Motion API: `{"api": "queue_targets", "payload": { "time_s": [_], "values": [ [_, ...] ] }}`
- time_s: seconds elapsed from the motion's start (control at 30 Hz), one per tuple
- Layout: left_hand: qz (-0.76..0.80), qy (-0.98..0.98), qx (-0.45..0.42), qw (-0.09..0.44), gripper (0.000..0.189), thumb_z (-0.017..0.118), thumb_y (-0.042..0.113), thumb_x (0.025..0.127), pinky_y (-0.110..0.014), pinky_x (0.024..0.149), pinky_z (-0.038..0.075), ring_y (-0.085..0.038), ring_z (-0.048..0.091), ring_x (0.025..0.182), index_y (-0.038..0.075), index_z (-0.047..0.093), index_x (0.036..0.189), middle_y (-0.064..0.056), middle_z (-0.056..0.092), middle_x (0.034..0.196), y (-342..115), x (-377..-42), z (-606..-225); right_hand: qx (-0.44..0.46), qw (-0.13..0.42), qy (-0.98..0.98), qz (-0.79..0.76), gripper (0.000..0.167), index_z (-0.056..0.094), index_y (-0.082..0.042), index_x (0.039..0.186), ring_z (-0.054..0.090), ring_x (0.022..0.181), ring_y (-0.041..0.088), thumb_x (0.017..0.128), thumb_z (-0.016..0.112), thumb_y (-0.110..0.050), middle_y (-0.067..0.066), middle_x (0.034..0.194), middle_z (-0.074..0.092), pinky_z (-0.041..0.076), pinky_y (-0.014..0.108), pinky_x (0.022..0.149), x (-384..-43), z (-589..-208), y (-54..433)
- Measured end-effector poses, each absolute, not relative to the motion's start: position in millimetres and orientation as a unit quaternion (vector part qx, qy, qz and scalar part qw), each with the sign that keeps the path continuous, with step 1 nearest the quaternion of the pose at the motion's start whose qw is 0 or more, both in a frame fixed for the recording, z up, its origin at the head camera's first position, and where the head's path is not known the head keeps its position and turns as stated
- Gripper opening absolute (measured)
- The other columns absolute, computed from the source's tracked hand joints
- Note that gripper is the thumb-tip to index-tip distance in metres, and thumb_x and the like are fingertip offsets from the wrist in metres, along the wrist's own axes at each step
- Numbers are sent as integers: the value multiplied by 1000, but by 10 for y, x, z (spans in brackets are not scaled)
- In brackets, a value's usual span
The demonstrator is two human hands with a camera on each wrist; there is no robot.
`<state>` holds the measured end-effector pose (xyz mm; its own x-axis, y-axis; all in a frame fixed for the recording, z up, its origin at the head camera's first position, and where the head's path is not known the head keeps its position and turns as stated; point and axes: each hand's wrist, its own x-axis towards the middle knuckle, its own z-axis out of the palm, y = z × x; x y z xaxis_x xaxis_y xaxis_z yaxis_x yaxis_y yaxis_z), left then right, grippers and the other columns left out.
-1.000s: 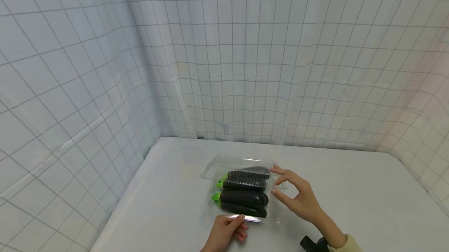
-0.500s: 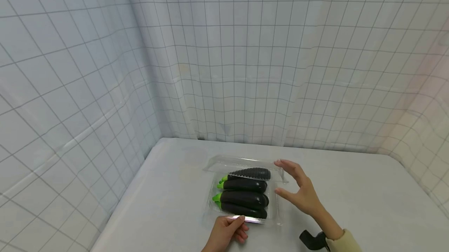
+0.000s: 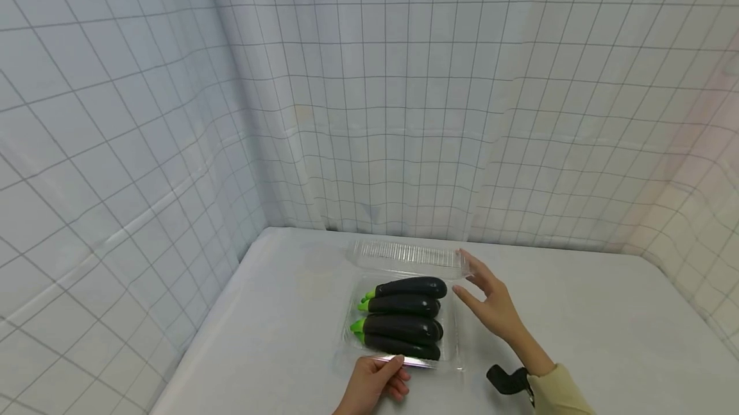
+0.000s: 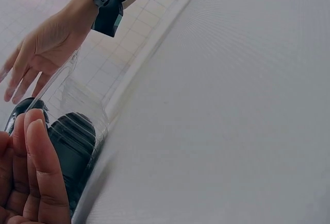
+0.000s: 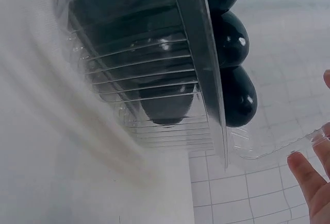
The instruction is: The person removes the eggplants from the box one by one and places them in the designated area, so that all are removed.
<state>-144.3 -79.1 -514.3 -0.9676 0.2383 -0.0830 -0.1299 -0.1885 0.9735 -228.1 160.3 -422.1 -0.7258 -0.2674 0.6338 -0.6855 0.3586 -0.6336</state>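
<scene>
A clear plastic clamshell container (image 3: pixel 456 338) stands on the white table, holding several dark eggplants (image 3: pixel 398 325) with green stems. Its hinged lid (image 3: pixel 404 258) is swung up at the far side. My left hand (image 3: pixel 375 380) pinches the container's front rim, thumb on top and fingers below. My right hand (image 3: pixel 491 303) is at the lid's right end, its fingertips against the lid edge and the thumb spread away. In the right wrist view the fingers (image 5: pixel 307 177) meet the lid edge. The left wrist view shows the left fingers (image 4: pixel 44 167) close in front of the container's ribbed side.
A black wrist-worn device (image 3: pixel 508 380) sits on the right wrist. White grid-patterned curtains (image 3: pixel 398 113) enclose the table (image 3: pixel 277 312) at the back and sides.
The lid has swung up and back, away from over the eggplants. My right hand has moved farther from me with it, while the left hand stays on the front rim.
</scene>
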Motion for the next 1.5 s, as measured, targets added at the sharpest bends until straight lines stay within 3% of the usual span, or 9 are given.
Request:
{"api": "queue_targets", "payload": {
  "time_s": [0.17, 0.3, 0.43, 0.57, 0.7, 0.97, 1.03, 1.23, 1.5],
  "values": [
    [767, 629, 41, 119, 41, 58, 19, 96, -21, 50, 51, -8, 60, 51, -20, 63, 83, -5, 64, 62, -785, -1443, -5138, 281, 221, -780, 513, 59, 43, 7, 135, 48, 118, 6, 82, 68, 10, 23, 134, 47, 39, 21, 97, -2339, -4259, 1586],
    [767, 629, 42, 117, 42, 58, 18, 96, -21, 50, 51, -8, 60, 50, -21, 62, 83, -5, 64, 62, -785, -1446, -5141, 277, 222, -773, 526, 56, 45, 8, 132, 51, 117, 27, 81, 69, 10, 24, 132, 48, 33, 15, 98, -2384, -4295, 1576],
    [768, 628, 45, 117, 42, 58, 18, 96, -21, 50, 51, -8, 60, 51, -22, 62, 84, -5, 64, 62, -786, -1449, -5146, 276, 221, -761, 544, 57, 43, 10, 133, 48, 116, 42, 81, 68, 12, 25, 131, 48, 38, 20, 98, -2427, -4343, 1566],
    [767, 629, 46, 117, 42, 57, 17, 97, -21, 50, 51, -8, 60, 51, -22, 61, 84, -5, 65, 62, -787, -1445, -5145, 264, 217, -763, 550, 58, 42, 8, 135, 50, 115, 42, 83, 67, 10, 24, 133, 47, 42, 25, 95, -2459, -4404, 1550],
    [765, 632, 43, 113, 42, 58, 18, 96, -21, 50, 51, -8, 59, 50, -22, 62, 84, -5, 64, 62, -785, -1447, -5132, 250, 216, -763, 555, 53, 43, 8, 132, 47, 120, 39, 84, 66, 9, 23, 133, 48, 38, 24, 99, -2511, -4443, 1538],
    [766, 632, 36, 115, 42, 57, 19, 97, -22, 51, 51, -8, 60, 51, -21, 62, 84, -7, 65, 64, -776, -1446, -5150, 264, 187, -744, 585, 46, 43, 13, 130, 47, 115, 49, 87, 61, 11, 30, 132, 45, 41, 52, 92, -2608, -4551, 1545],
    [765, 632, 34, 117, 43, 57, 19, 97, -22, 51, 52, -9, 60, 51, -21, 62, 85, -7, 65, 64, -778, -1441, -5155, 260, 180, -740, 593, 46, 43, 11, 131, 49, 114, 49, 88, 61, 10, 29, 133, 45, 44, 49, 90, -2616, -4583, 1547],
    [765, 634, 30, 114, 43, 57, 20, 97, -22, 51, 51, -9, 60, 51, -21, 63, 84, -7, 65, 64, -785, -1430, -5134, 228, 154, -736, 619, 39, 47, 10, 128, 54, 109, 44, 92, 59, 4, 27, 132, 48, 47, 20, 84, -2658, -4602, 1531],
    [767, 631, 43, 111, 43, 57, 18, 97, -21, 51, 51, -8, 61, 52, -22, 62, 84, -11, 66, 66, -784, -1409, -5130, 169, 145, -728, 649, 27, 55, 11, 118, 64, 92, 38, 93, 59, 2, 26, 120, 57, 51, 24, 79, -2773, -4624, 1506]
  ]
}}
